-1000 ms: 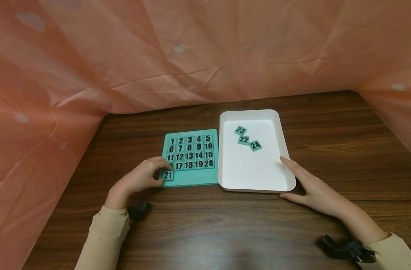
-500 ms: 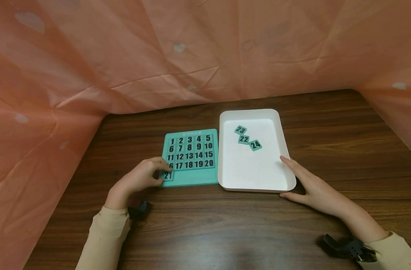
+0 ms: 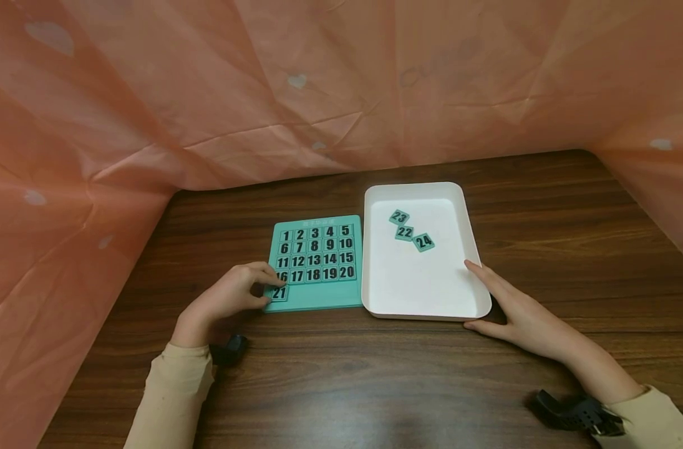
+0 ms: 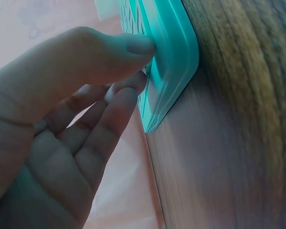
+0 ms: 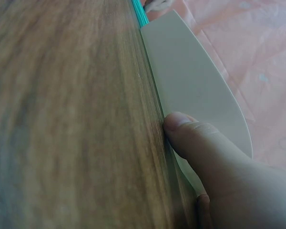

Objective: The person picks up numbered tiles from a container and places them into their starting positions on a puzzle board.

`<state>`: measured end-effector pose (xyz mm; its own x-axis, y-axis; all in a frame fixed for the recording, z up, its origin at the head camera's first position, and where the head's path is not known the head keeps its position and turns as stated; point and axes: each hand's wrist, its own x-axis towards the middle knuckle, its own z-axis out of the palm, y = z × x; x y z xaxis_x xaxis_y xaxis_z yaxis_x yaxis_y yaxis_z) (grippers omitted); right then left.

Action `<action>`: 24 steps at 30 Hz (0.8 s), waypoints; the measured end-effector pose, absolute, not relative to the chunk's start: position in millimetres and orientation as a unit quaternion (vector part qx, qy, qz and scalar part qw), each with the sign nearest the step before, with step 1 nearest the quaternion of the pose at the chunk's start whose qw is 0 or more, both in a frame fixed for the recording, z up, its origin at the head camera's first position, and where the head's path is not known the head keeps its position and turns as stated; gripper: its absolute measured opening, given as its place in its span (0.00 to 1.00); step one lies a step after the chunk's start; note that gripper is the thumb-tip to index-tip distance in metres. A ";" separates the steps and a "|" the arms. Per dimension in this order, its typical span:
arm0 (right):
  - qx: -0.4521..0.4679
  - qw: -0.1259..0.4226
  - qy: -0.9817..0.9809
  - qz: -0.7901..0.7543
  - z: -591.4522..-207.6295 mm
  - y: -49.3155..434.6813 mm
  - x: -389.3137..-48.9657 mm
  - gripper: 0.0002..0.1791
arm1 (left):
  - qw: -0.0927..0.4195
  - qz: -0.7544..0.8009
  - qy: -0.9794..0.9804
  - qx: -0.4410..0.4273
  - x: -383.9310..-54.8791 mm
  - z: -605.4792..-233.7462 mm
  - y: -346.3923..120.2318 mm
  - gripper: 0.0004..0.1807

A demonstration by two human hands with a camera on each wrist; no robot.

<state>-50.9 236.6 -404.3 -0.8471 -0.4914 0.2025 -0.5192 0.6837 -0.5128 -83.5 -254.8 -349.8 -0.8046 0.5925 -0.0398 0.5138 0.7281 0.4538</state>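
My left hand [image 3: 237, 288] pinches the small teal number tile 21 [image 3: 279, 293] between thumb and fingers. That tile lies at the left end of the bottom row on the teal number puzzle board [image 3: 324, 298], just under tile 16. Rows 1 to 20 above it are filled in order. In the left wrist view the thumb [image 4: 133, 45] reaches over the board's rounded edge [image 4: 181, 57]; the tile is hidden there. My right hand [image 3: 521, 321] holds the near right corner of the white tray [image 3: 369, 262], its thumb [image 5: 181, 126] against the outer wall.
Inside the tray lie loose tiles 23 [image 3: 399, 217], 22 [image 3: 405, 232] and 24 [image 3: 423, 242]. Board and tray stand side by side on a dark wooden table [image 3: 341, 374]. A pink cloth [image 3: 341, 81] with pale hearts hangs behind and at the sides.
Tile 21 has shifted very slightly toward the near edge and sits straight below 16. The left fingers have drawn back a little, showing more of tile 16. The right hand stays at the tray.
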 end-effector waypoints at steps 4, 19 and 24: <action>0.275 0.024 -0.917 0.288 -404.5 236.6 -51.0 0.54 | 0.089 0.217 0.925 0.298 -83.7 -349.1 -254.1 0.19; 0.277 0.019 -0.914 0.295 -403.2 236.5 -49.9 0.54 | 0.076 0.246 0.922 0.289 -84.0 -351.7 -250.7 0.15; 0.276 0.017 -0.913 0.300 -402.8 235.9 -50.5 0.54 | 0.044 0.290 0.914 0.281 -88.5 -348.1 -238.6 0.17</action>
